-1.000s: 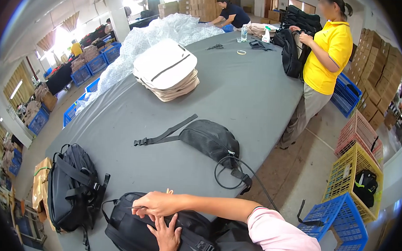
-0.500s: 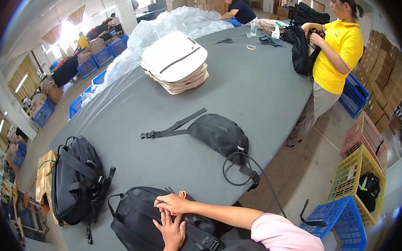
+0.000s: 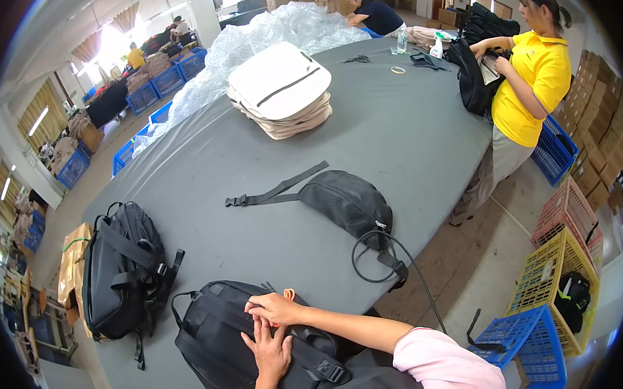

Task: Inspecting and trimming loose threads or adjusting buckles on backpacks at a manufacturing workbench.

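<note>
A black backpack [image 3: 216,330] lies at the near edge of the table. My left hand [image 3: 271,354] rests flat on it with fingers stretched, their tips just under my right hand. My right hand [image 3: 277,310] is curled closed over the backpack, fingertips pressed down beside the left fingers. An orange-looped tool [image 3: 289,294], like small scissors, sticks out of the right hand; its working end is mostly hidden. Black straps with a buckle [image 3: 330,370] lie on the backpack below my right forearm.
Another black backpack [image 3: 126,269] stands at the left. A black waist bag [image 3: 350,203] and a cable [image 3: 426,299] lie ahead. Farther off are stacked pale backpacks [image 3: 282,87] and plastic wrap [image 3: 285,27]. A person in yellow [image 3: 536,72] handles a black bag. Crates [image 3: 529,347] stand right.
The whole view has shifted slightly. Both my hands stay at the same spot on the backpack. The person in yellow now shows a pale piece at the bag's opening.
</note>
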Demonstrator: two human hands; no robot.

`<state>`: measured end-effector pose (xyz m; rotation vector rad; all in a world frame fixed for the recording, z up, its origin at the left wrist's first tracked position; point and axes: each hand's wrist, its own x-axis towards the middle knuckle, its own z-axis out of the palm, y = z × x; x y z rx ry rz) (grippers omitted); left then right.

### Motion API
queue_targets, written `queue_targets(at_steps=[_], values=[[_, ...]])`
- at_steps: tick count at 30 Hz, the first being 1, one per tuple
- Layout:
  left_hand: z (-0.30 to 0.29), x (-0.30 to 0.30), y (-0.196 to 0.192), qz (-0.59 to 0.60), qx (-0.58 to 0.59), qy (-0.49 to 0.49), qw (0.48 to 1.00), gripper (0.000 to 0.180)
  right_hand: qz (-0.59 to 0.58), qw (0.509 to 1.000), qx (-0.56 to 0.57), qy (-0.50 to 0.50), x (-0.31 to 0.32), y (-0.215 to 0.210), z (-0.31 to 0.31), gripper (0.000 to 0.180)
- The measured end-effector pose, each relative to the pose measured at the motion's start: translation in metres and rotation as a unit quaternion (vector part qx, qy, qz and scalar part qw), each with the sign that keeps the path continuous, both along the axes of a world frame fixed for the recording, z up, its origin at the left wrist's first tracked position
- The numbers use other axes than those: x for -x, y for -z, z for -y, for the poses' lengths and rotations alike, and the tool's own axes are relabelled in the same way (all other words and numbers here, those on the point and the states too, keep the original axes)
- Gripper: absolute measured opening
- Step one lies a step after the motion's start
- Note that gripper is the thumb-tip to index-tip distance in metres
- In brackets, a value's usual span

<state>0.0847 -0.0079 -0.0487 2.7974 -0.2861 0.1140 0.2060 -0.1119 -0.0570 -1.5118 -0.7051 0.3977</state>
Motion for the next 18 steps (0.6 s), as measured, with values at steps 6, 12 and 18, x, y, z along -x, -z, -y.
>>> queue_targets(at_steps=[6, 12, 18], values=[[0.0001, 0.0004, -0.0007, 0.002, -0.001, -0.001, 1.000, 0.039, -0.006, 1.000, 0.004, 0.003, 0.0009, -0.0028, 0.0005, 0.019], [-0.0008, -0.0004, -0.0003, 0.006, 0.004, 0.002, 1.000, 0.039, 0.021, 1.000, -0.005, 0.016, -0.0005, 0.0027, -0.0014, 0.019], [-0.0020, -0.0023, -0.0019, 0.008, 0.004, 0.002, 1.000, 0.038, 0.020, 1.000, 0.005, 0.014, -0.0014, -0.0057, 0.0000, 0.019]])
